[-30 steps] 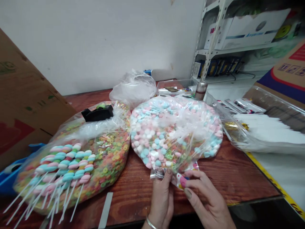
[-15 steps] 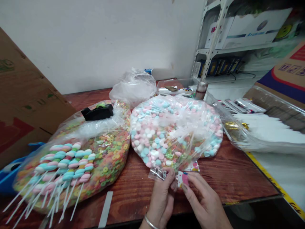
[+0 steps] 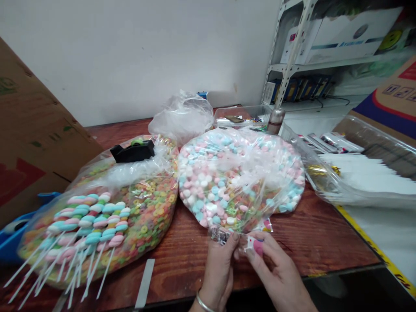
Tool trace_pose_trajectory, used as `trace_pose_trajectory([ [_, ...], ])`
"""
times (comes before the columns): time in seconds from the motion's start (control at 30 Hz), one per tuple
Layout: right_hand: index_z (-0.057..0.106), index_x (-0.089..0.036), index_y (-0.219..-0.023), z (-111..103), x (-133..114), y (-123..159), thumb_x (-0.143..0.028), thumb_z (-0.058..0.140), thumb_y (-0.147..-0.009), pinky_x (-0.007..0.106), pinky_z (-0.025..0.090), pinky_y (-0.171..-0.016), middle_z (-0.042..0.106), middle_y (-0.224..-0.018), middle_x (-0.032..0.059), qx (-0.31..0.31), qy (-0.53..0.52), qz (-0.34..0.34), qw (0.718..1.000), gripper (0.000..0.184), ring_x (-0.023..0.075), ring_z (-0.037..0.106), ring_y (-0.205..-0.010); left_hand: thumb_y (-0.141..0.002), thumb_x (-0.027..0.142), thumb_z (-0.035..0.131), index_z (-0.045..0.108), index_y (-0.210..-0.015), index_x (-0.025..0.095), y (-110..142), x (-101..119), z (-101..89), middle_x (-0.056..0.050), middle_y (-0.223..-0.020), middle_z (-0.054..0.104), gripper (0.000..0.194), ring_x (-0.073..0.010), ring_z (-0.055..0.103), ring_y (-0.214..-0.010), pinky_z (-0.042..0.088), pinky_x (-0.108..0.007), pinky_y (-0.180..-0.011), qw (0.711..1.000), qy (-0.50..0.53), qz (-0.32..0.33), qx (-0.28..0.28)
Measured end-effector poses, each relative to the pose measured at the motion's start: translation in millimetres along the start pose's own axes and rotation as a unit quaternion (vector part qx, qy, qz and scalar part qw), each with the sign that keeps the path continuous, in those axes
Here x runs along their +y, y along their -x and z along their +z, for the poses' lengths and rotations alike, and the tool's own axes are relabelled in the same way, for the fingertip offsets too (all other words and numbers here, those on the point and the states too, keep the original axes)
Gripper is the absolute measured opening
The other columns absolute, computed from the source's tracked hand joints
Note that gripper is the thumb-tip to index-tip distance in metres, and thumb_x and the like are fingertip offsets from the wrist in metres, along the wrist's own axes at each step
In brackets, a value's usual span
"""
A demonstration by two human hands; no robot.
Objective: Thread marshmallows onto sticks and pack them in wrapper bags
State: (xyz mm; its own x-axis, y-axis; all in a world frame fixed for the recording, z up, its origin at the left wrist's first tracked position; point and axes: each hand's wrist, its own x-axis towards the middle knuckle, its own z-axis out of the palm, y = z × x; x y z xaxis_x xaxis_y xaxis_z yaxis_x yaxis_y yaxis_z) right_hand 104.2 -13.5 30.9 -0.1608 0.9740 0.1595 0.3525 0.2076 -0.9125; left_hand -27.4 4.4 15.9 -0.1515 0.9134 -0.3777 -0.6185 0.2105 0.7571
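Two hands — close, angled inward

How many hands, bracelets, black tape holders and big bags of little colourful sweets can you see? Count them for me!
Left hand and right hand: 2
Bracelet: 1
Black tape holder: 1
Big bag of rings and big pink, blue and white bag: 2
Total: 6

The pastel candy bag blocks passage beyond the hands; rightward, the tabletop lies open.
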Motion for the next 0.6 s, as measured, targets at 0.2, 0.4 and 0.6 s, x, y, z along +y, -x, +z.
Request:
trace_pose_trajectory([
  [0.2, 0.069, -0.02, -0.097, 0.8, 5.2, 1.1, -0.029, 0.046, -0.096, 0.03, 0.055, -0.083, 0.069, -0.101, 0.0089, 0.05, 0.065, -0.02, 0.996, 0.024, 0.0221, 0.066, -0.095, -0.069, 0.035, 0.08, 0.057, -0.079, 0.016, 0.6, -9.1, -2.7, 0.005, -0.064, 0.053, 0.031, -0.0043, 0.039, -0.048, 0.031, -0.016, -0.043, 0.999, 0.023, -0.036, 0.018],
  [0.4, 0.066, -0.024, -0.1, -3.7, 2.6, 1.5, -0.027, 0.057, -0.09, 0.038, 0.053, -0.083, 0.069, -0.099, 0.0071, 0.052, 0.167, -0.123, 0.977, 0.014, 0.0238, 0.064, -0.095, -0.069, 0.026, 0.082, 0.051, -0.069, 0.015, -3.4, -12.0, -4.9, 0.009, -0.053, 0.041, 0.032, -0.0016, 0.031, -0.043, 0.03, -0.013, -0.042, 0.973, 0.184, -0.137, -0.011],
  [0.6, 0.061, -0.027, -0.118, -4.5, -6.9, 2.6, -0.031, 0.067, -0.083, 0.041, 0.054, -0.086, 0.062, -0.117, 0.0099, 0.105, 0.195, -0.167, 0.961, 0.036, 0.0272, 0.061, -0.107, -0.08, 0.024, 0.072, 0.054, -0.071, 0.013, -6.2, -4.1, -5.0, 0.009, -0.05, 0.039, 0.023, -0.0008, 0.034, -0.04, 0.033, -0.012, -0.041, 0.932, 0.292, -0.213, 0.022],
])
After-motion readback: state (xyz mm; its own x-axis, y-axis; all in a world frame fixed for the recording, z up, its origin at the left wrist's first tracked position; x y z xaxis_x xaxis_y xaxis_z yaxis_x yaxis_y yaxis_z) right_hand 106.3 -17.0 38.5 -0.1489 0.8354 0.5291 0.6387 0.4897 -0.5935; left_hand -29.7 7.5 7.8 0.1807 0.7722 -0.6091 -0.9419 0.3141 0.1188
